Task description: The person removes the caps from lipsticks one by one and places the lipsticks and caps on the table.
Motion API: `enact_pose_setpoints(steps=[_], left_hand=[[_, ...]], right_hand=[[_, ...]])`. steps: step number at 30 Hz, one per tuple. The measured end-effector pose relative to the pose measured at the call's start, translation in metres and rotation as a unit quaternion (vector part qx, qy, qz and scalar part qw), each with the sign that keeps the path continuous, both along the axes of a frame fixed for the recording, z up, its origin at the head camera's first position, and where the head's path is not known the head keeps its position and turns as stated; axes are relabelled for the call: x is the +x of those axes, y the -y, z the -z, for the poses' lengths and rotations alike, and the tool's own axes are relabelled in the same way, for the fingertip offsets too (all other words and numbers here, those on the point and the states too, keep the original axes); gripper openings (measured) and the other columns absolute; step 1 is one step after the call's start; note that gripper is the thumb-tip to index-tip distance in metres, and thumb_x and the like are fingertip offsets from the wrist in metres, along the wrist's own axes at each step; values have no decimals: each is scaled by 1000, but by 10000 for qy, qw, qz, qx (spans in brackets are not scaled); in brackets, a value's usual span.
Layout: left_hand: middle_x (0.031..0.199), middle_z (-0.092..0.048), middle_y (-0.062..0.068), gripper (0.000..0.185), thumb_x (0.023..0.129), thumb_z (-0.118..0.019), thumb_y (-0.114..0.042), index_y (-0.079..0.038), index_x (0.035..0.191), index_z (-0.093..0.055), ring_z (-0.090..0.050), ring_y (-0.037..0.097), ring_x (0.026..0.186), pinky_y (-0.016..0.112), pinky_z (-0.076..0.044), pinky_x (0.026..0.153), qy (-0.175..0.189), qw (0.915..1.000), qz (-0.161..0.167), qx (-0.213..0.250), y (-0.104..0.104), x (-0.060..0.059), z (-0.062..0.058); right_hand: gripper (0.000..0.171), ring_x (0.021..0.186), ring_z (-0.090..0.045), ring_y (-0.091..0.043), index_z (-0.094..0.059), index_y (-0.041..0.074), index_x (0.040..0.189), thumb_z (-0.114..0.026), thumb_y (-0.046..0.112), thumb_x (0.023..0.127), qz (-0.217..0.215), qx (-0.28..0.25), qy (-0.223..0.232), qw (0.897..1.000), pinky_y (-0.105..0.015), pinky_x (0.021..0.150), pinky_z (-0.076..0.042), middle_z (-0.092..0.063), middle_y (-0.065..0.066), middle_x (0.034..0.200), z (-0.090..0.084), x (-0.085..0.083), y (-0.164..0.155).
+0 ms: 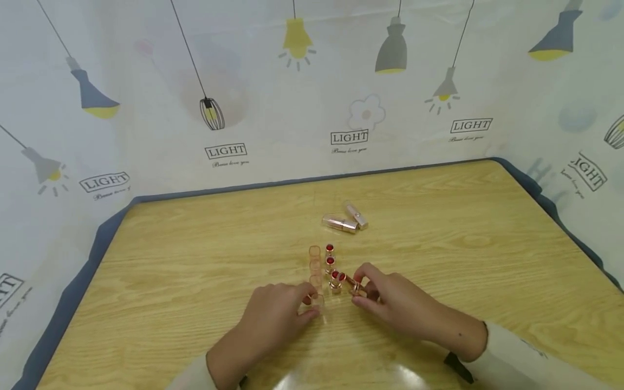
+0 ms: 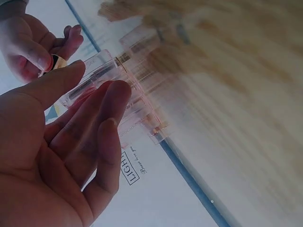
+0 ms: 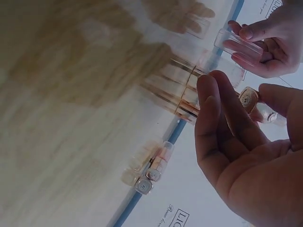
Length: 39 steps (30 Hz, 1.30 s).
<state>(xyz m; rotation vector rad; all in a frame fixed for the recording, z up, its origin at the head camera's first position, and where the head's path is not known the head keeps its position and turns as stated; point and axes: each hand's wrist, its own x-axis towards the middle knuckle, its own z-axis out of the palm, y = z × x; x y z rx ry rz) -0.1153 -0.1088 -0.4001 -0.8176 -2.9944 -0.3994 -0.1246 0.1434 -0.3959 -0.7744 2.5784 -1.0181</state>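
My left hand (image 1: 306, 306) pinches a clear plastic cap (image 1: 317, 301) near the front of the wooden table (image 1: 195, 254). In the left wrist view the clear cap (image 2: 97, 75) sits between thumb and fingers. My right hand (image 1: 363, 286) grips a gold lipstick (image 1: 352, 284) with a red tip, tilted toward the cap; its gold base (image 3: 248, 98) shows in the right wrist view. Just beyond stand a row of clear caps (image 1: 314, 265) and a row of upright open red lipsticks (image 1: 330, 262).
Two closed pink-gold lipsticks (image 1: 345, 219) lie farther back at the table's middle, also seen as lying lipsticks (image 3: 150, 171) in the right wrist view. A lamp-printed cloth backdrop (image 1: 341, 97) surrounds the table on three sides.
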Motion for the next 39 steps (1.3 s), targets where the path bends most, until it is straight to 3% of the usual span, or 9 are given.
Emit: enact_pose_setpoints(steps=[3, 10, 17, 30, 39], left_hand=[[84, -76, -13, 22, 85, -78, -38, -22, 100, -74, -69, 7, 69, 25, -44, 55, 130, 9999, -45, -47, -1, 0, -2], [83, -75, -15, 21, 85, -79, -38, -23, 98, -76, -68, 6, 70, 24, -43, 54, 347, 9991, -18, -225, -2, 0, -6], [83, -75, -14, 20, 85, -79, -35, -22, 100, -76, -68, 6, 69, 24, -43, 55, 387, 9992, 5, -128, -4, -1, -5], [80, -74, -14, 18, 85, -79, -36, -23, 97, -76, -66, 9, 66, 28, -43, 54, 357, 9992, -21, -202, -1, -5, -9], [67, -67, -14, 15, 85, -78, -37, -24, 91, -73, -57, 6, 55, 26, -36, 48, 253, 9995, 39, -208, -2, -6, -7]], right_hand=[[23, 51, -34, 2, -49, 12, 119, -59, 23, 102, -70, -37, 114, 9999, -19, 49, -34, -57, 9, 65, 1, -2, 3], [16, 65, -45, -1, -63, 13, 110, -67, 20, 96, -121, -148, -90, 9998, -20, 57, -43, -52, 9, 76, 6, -3, 9], [14, 68, -53, 2, -70, 12, 100, -75, 9, 88, -132, -392, 73, 9991, -20, 62, -49, -61, 11, 75, 11, -4, 14], [16, 65, -55, 6, -72, 9, 101, -76, 7, 85, -316, -135, 153, 9993, -18, 59, -49, -64, 12, 71, 20, -14, 22], [12, 60, -47, 4, -65, 15, 84, -76, 10, 85, -498, 312, 64, 9983, -18, 56, -44, -55, 13, 66, 18, -15, 22]])
